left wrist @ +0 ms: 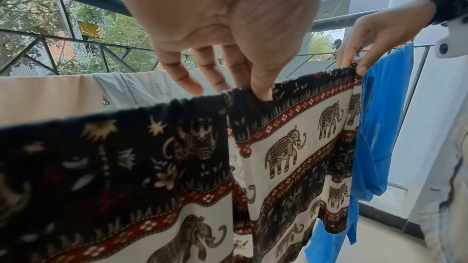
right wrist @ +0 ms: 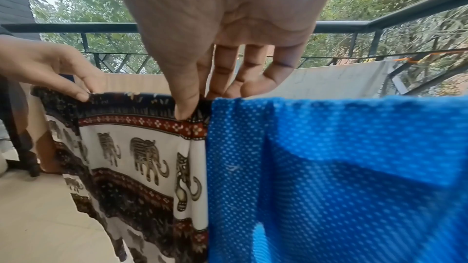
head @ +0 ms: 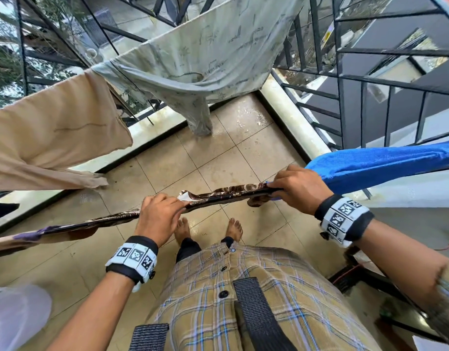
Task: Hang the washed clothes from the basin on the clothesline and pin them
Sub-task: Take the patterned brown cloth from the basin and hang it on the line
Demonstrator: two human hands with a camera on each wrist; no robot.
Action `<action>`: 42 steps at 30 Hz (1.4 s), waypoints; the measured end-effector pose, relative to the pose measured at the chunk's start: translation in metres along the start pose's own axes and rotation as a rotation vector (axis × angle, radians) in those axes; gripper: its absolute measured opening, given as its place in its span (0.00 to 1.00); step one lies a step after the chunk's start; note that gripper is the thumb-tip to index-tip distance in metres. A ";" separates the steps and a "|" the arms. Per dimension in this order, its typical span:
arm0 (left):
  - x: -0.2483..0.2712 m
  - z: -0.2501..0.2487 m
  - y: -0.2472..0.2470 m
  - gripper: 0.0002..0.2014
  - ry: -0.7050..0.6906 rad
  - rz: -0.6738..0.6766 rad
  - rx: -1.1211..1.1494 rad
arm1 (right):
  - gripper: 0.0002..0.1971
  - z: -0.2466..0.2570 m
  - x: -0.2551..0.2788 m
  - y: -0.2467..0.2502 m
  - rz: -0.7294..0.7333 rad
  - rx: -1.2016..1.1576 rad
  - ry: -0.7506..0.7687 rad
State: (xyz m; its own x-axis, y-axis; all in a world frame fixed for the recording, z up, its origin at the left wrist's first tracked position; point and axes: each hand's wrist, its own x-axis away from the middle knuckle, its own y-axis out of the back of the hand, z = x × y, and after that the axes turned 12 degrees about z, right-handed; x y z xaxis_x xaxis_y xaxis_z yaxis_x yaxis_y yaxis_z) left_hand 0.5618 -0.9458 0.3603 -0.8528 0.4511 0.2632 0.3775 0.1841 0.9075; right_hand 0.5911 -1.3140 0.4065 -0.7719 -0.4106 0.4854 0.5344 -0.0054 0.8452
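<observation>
We held the patterned cloth [head: 218,196] draped along the line at mid-frame, its top edge running left to right. Our left hand [head: 158,214] pinched that edge near its middle and our right hand [head: 298,188] pinched its right end, touching the blue shirt [head: 375,165]; free room lay leftward.

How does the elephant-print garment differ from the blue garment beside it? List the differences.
The elephant-print garment is patterned in black, white and red; the blue garment is plain blue dotted mesh. The left hand and right hand pinch the print garment's top edge; neither holds the blue one. Both hang side by side.
</observation>
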 end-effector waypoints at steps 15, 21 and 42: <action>0.006 0.010 0.000 0.12 0.022 0.013 0.025 | 0.18 0.017 0.000 0.010 0.071 -0.050 0.007; 0.007 0.010 -0.004 0.07 0.069 0.037 -0.006 | 0.09 -0.003 0.002 0.005 0.089 -0.080 -0.027; 0.084 0.037 0.014 0.11 0.306 -0.053 0.357 | 0.14 0.066 -0.033 0.036 0.063 -0.090 -0.028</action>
State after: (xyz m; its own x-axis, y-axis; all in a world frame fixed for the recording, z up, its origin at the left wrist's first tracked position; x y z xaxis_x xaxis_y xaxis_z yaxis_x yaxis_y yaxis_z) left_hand 0.5082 -0.8731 0.3833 -0.9211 0.1644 0.3528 0.3854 0.5131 0.7670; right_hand 0.6125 -1.2404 0.4357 -0.7440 -0.3875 0.5444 0.6104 -0.0626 0.7896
